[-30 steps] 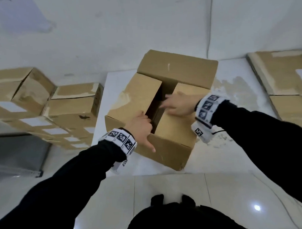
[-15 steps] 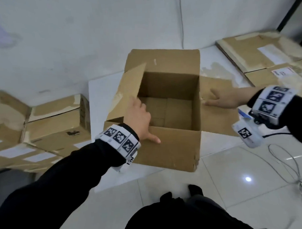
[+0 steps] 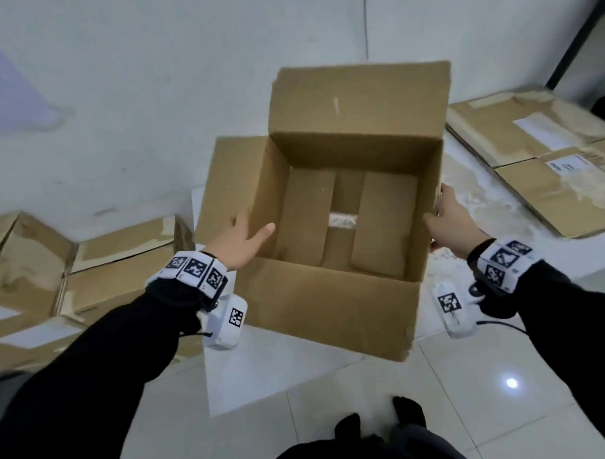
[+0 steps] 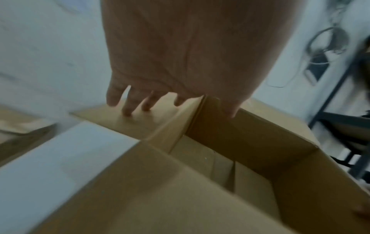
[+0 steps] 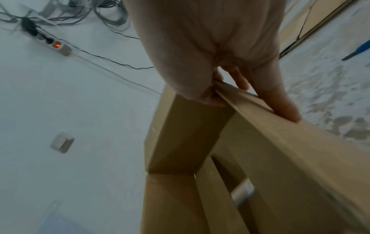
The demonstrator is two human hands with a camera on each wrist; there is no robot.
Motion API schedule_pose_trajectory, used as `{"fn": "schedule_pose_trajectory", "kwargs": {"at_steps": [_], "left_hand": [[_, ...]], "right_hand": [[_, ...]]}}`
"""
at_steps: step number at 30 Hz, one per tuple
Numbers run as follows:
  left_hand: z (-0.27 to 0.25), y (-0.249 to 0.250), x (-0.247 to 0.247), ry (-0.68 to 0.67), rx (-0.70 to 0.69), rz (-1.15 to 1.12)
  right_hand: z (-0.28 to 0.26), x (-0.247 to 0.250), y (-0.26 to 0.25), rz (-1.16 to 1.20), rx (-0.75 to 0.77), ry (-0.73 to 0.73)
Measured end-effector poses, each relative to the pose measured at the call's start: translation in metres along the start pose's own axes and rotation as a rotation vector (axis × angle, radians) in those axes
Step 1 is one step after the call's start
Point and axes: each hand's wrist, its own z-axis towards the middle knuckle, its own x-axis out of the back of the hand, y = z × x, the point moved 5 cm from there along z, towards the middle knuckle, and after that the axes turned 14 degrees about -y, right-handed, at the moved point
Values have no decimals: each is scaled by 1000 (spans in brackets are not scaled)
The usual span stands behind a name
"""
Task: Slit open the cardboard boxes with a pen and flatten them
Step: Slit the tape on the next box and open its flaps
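An open brown cardboard box (image 3: 331, 304) sits in front of me with its top flaps spread and its bottom flaps closed, a gap showing between them. My left hand (image 3: 241, 243) grips the left wall, thumb inside and fingers (image 4: 128, 109) on the folded-down outer flap. My right hand (image 3: 448, 220) pinches the right wall's top edge (image 5: 250, 101), thumb inside and fingers outside. In the right wrist view, a blue pen-like object (image 5: 358, 49) lies on the white surface beyond that hand. Neither hand holds it.
Taped boxes (image 3: 90, 271) are stacked at the left. Flattened cardboard (image 3: 549, 159) lies at the right on a low white platform (image 3: 481, 188). A power strip (image 5: 54, 44) with cables lies by the wall. A dark metal frame (image 4: 340, 95) stands further right.
The top flaps went from half closed to spread open. My right hand left the right flap and took the right wall. My left hand now grips the left wall, and the box sits nearer to me.
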Motion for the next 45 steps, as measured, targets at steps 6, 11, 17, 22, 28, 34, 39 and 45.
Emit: {"fn": "schedule_pose_trajectory", "kwargs": {"at_steps": [6, 11, 17, 22, 28, 34, 39, 45], "left_hand": [[-26, 129, 28, 346, -657, 33], [-14, 180, 34, 301, -595, -5], [21, 165, 23, -38, -139, 415], [13, 168, 21, -114, -101, 468], [7, 189, 9, -152, -97, 479], [-2, 186, 5, -83, -4, 482], [-21, 183, -6, 146, 53, 384], [-54, 213, -13, 581, -138, 691]], "right_hand": [[-22, -42, 5, 18, 218, 271], [-53, -102, 25, -21, 313, 301], [-86, -119, 48, -21, 486, 91], [-92, -59, 55, 219, 362, -38], [-29, 6, 74, 593, -22, -526], [33, 6, 42, 518, 138, -490], [35, 36, -44, 706, 588, -356], [41, 2, -74, 5, 759, -720]]}}
